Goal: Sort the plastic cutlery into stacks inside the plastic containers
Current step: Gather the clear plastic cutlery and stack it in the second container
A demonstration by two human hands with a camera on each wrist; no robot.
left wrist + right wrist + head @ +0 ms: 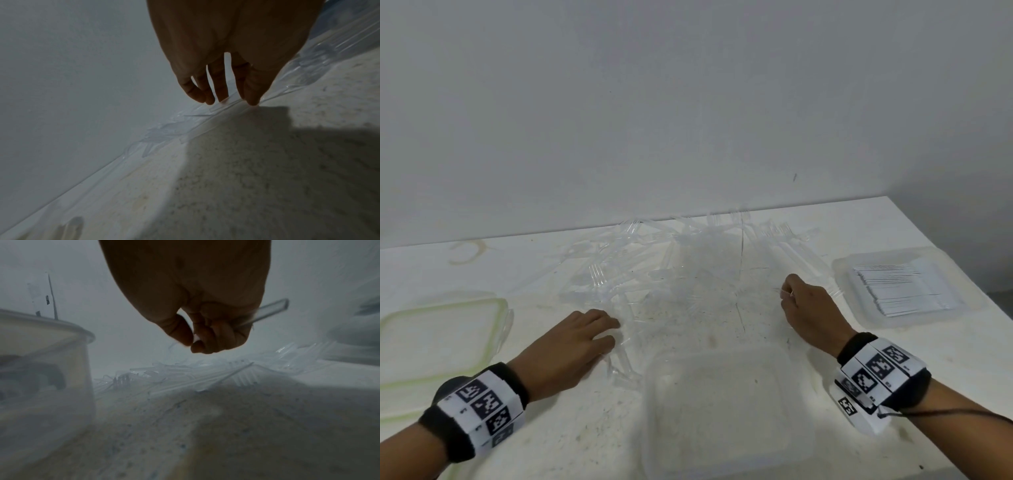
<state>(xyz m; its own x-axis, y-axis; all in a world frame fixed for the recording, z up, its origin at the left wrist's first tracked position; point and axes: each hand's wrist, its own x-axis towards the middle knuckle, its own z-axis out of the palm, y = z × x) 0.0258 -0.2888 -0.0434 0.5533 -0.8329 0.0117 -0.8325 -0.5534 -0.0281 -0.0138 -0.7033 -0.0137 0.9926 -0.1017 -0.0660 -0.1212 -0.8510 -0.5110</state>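
A loose pile of clear plastic cutlery (674, 260) is spread over the white table toward the wall. A clear empty plastic container (726, 411) stands near me between my arms. My left hand (599, 334) lies at the pile's left near edge with straight fingers (221, 91) touching clear pieces (226, 105). My right hand (789, 291) is raised at the pile's right side. Its fingers (205, 337) curl round a clear cutlery piece (271, 308) whose handle sticks out to the right. Which kind of piece it is I cannot tell.
A clear lid with a green seal (438, 339) lies at the left. A shallow clear tray holding a stack of white flat packets (900, 287) sits at the right near the table's edge. A grey wall (688, 102) runs behind the table.
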